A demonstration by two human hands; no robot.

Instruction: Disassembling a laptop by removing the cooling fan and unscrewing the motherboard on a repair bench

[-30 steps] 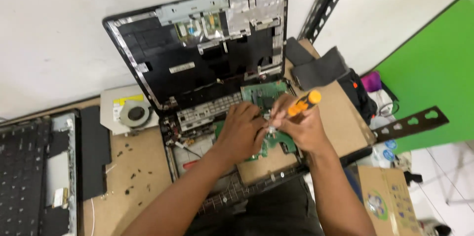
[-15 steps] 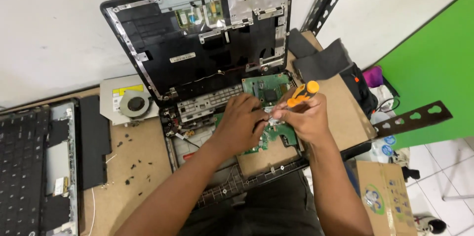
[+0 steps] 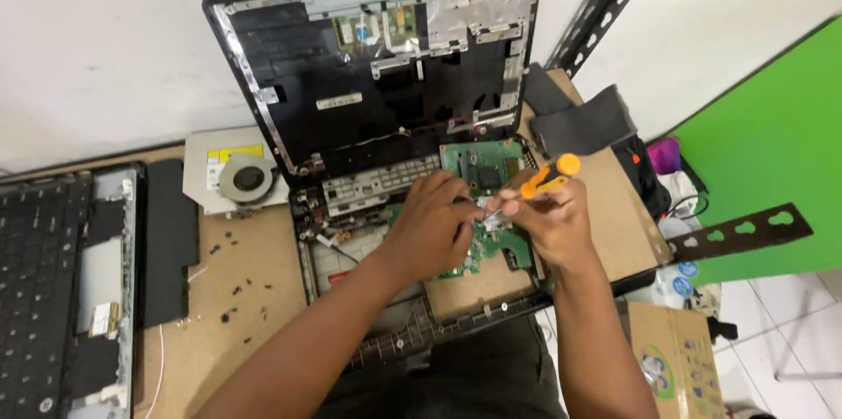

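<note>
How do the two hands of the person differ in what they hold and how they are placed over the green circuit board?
The right hand grips an orange-handled screwdriver, tip pointing down-left; the left hand holds no tool that can be seen. The left hand lies palm down, fingers bent onto the green circuit board; the right hand is raised above it, closed round the handle. Both meet over the board inside the opened laptop.

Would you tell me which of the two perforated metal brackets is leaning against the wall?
The grey bracket behind the opened laptop's top right corner leans on the white wall. The dark bracket lies flat to the right, across the green surface.
</note>
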